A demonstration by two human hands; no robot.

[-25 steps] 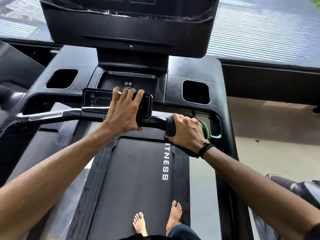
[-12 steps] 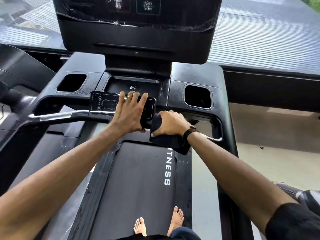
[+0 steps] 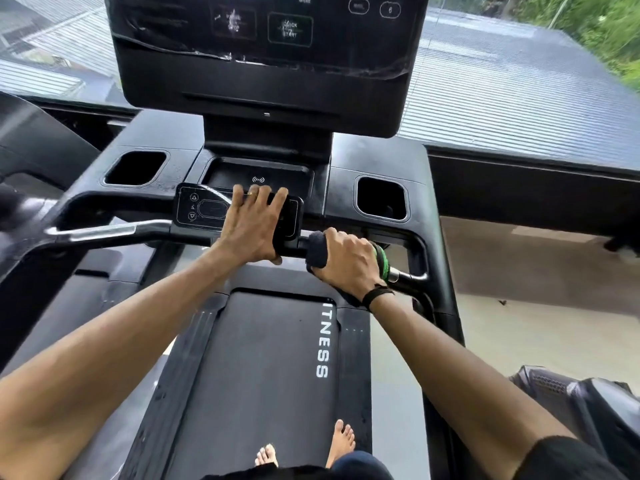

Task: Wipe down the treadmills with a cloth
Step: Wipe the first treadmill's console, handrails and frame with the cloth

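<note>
I stand on a black treadmill (image 3: 263, 368) facing its console. My left hand (image 3: 251, 230) lies over the small control panel (image 3: 204, 211) on the front handlebar, fingers curled over the panel's far edge. My right hand (image 3: 346, 261) grips a dark cloth (image 3: 317, 251) wrapped round the handlebar (image 3: 408, 275) just right of the panel. A green edge of the cloth shows at my knuckles. The big screen (image 3: 270, 46) rises above.
Two cup-holder wells (image 3: 135, 168) (image 3: 381, 199) flank a phone tray (image 3: 258, 180) on the console. Another machine's dark housing (image 3: 581, 407) sits low on the right, and a neighbouring treadmill frame on the left. My bare feet (image 3: 304, 448) are on the belt.
My right hand slid the cloth left along the bar up to the panel, then back to the right. My left hand stayed on the control panel.
</note>
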